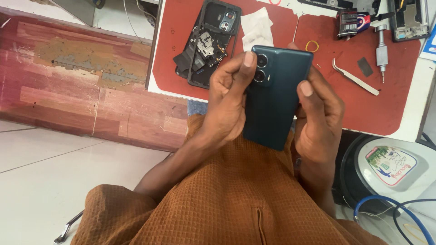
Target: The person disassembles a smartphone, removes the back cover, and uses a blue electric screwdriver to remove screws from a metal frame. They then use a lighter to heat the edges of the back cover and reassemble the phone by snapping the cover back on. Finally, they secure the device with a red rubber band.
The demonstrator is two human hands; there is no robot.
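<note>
Both hands hold the dark teal phone (pixel 274 97) back-up above the red mat (pixel 363 109). The left hand (pixel 227 97) clamps 1 long edge, thumb by the 2 camera lenses; the right hand (pixel 318 118) clamps the other. Step, as judged: seating the back cover; next, even edge pressure. The screen side is hidden.

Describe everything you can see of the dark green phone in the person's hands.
The dark green phone shows its back: a smooth, matte-looking cover with two round camera lenses near its top left corner. It is held tilted above the red mat, the left hand gripping one long edge, thumb by the lenses, the right hand gripping the other. Its screen is hidden.
</note>
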